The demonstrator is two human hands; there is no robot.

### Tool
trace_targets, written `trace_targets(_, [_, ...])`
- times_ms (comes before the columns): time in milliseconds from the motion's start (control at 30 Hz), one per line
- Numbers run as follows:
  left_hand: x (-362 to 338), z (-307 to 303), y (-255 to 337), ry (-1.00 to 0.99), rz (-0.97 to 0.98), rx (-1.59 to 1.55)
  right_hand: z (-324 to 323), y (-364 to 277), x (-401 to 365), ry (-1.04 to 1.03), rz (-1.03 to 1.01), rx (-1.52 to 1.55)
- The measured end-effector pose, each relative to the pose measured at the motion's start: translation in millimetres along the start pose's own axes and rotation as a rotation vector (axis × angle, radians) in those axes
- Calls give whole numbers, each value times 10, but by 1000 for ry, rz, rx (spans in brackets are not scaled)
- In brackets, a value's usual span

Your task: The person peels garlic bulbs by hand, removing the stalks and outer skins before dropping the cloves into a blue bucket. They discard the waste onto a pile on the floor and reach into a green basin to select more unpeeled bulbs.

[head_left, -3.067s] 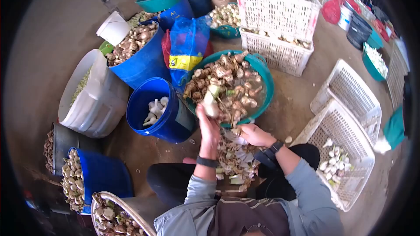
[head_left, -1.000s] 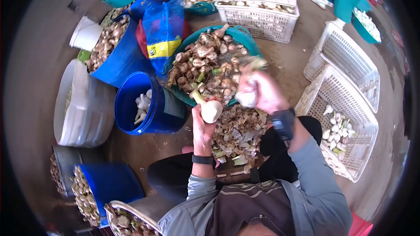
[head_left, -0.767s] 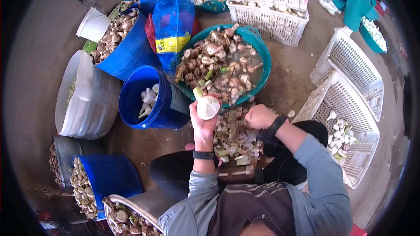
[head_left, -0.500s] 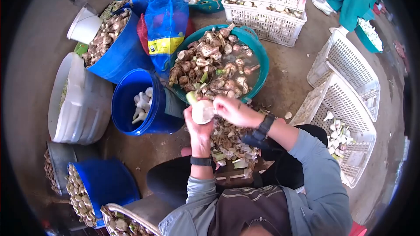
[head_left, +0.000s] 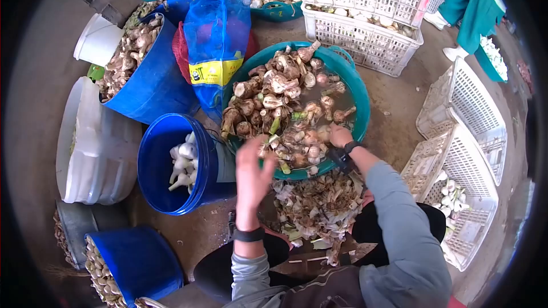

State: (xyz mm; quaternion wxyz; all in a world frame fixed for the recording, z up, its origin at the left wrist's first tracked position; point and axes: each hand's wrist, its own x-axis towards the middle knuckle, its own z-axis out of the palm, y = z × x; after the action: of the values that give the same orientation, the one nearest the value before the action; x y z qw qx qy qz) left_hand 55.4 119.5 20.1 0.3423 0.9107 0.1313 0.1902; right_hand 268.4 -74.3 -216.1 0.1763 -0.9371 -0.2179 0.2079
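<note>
A round green tub (head_left: 358, 88) holds water and many unpeeled garlic bulbs with brown, muddy skins. My right hand (head_left: 341, 136) reaches over its near right side, fingers curled against a garlic bulb (head_left: 323, 133); part of the grip is hidden. My left hand (head_left: 251, 165), slightly blurred, is raised at the tub's near left edge, empty, with thumb and fingers apart. To its left stands a blue bucket (head_left: 149, 162) with several white peeled garlic bulbs (head_left: 185, 162) inside. Below the tub, between my legs, lies a heap of garlic peelings (head_left: 319, 205).
White plastic crates (head_left: 468, 217) stand at the right, one holding white garlic. More crates (head_left: 362, 40) are stacked behind the tub. A blue mesh bag (head_left: 217, 40) and blue barrels (head_left: 154, 94) of garlic stand at the left. A person in green trousers (head_left: 474, 14) is at the far right.
The white peeled bulb has left my left hand, which is now empty. My right hand has moved right, to the bulbs in the tub. The whole view has shifted slightly.
</note>
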Motion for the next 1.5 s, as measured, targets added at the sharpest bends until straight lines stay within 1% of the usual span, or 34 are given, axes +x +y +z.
trace_targets(33, [-36, 166, -57, -164, 24, 0, -263, -97, -122, -2, 6, -9])
trace_targets(100, [-92, 417, 25, -267, 13, -4, -1014, -587, -569, -60, -487, 101])
trace_targets(133, [-86, 488, 67, -275, 40, -70, -1290, -799, -773, -143, -530, 237])
trace_targets(167, [-86, 522, 137, -203, 86, -103, -1518, -979, -963, -223, -573, 372])
trace_targets(200, [-81, 497, 145, -181, 99, -249, -1674, -1109, -1130, -297, -571, 531])
trace_targets(233, [-80, 434, 242, -147, 137, -400, -1744, -1234, -1335, -305, -516, 833])
trace_targets(267, [-125, 401, 328, -93, 96, -449, -1715, -1263, -1427, -346, -427, 968])
trace_targets(300, [-184, 369, 392, -85, 113, -450, -1669, -1284, -1495, -390, -339, 1102])
trace_targets(367, [-325, 293, 520, -19, 7, -353, -1659, -1413, -1727, -286, -393, 1030])
trace_targets(400, [-419, 267, 603, 47, 18, -221, -1672, -1463, -1845, -297, -368, 1059])
trace_targets(433, [-507, 262, 671, 51, 29, -221, -1667, -1496, -1974, -309, -338, 1091])
trace_targets(500, [-663, 283, 798, 216, 66, -84, -1487, -1468, -2093, -157, -478, 1172])
trace_targets(567, [-802, 308, 935, 248, 78, -22, -1455, -1392, -2243, 148, -566, 774])
trace_targets(600, [-844, 308, 1001, 253, 89, -2, -1414, -1377, -2339, 300, -566, 784])
trace_targets(633, [-874, 301, 1078, 260, 98, 18, -1430, -1361, -2416, 315, -573, 780])
trace_targets(700, [-992, 350, 1154, 278, 99, -37, -1485, -1314, -2533, 316, -481, 755])
trace_targets(733, [-996, 304, 1196, 261, 127, -148, -1503, -1298, -2578, 327, -488, 754])
trace_targets(767, [-996, 270, 1141, 195, 184, -229, -1512, -1290, -2616, 234, -436, 976])
trace_targets(833, [-952, 272, 1067, -126, -129, -1133, -1526, -1267, -2669, 16, -313, 1409])
trace_targets(867, [-955, 238, 1068, -192, -233, -1242, -1540, -1235, -2653, -70, -356, 1400])
trace_targets(900, [-967, 259, 1061, -186, -231, -1235, -1561, -1224, -2646, -75, -363, 1403])
trace_targets(967, [-982, 298, 1061, -69, -131, -960, -1635, -1254, -2663, -123, -423, 1296])
trace_targets(1000, [-1005, 334, 1071, 15, 59, -600, -1461, -1246, -2516, 100, -662, 1130])
trace_targets(1033, [-1004, 355, 1115, 81, 205, -471, -1506, -1227, -2518, -30, -631, 1130])
trace_targets(1100, [-1024, 431, 1017, 26, -39, -825, -1600, -1151, -2564, -323, -387, 1269])
trace_targets(1133, [-1019, 401, 1074, -25, -122, -959, -1534, -1166, -2561, -236, -477, 1272])
trace_targets(1167, [-1023, 383, 1150, 10, -231, -1105, -1544, -1154, -2593, -202, -506, 1250])
trace_targets(1233, [-942, 290, 1016, -285, -489, -1510, -1484, -1138, -2519, 130, -728, 941])
trace_targets(1267, [-919, 228, 1058, -341, -622, -1608, -1466, -1141, -2526, 126, -722, 947])
trace_targets(1300, [-912, 228, 973, -463, -566, -1587, -1456, -1144, -2541, 120, -658, 1002])
trace_targets(1367, [-940, 202, 1199, -215, -429, -1359, -1415, -1113, -2536, 115, -586, 1057])
trace_targets(1433, [-940, 336, 1089, 129, 138, -578, -1355, -1116, -2466, 73, -396, 1053])
trace_targets(1467, [-986, 317, 1022, 18, 31, -731, -1410, -1108, -2529, -217, -304, 1313])
trace_targets(1500, [-1032, 281, 948, -91, -78, -883, -1442, -1105, -2523, -222, -305, 1312])
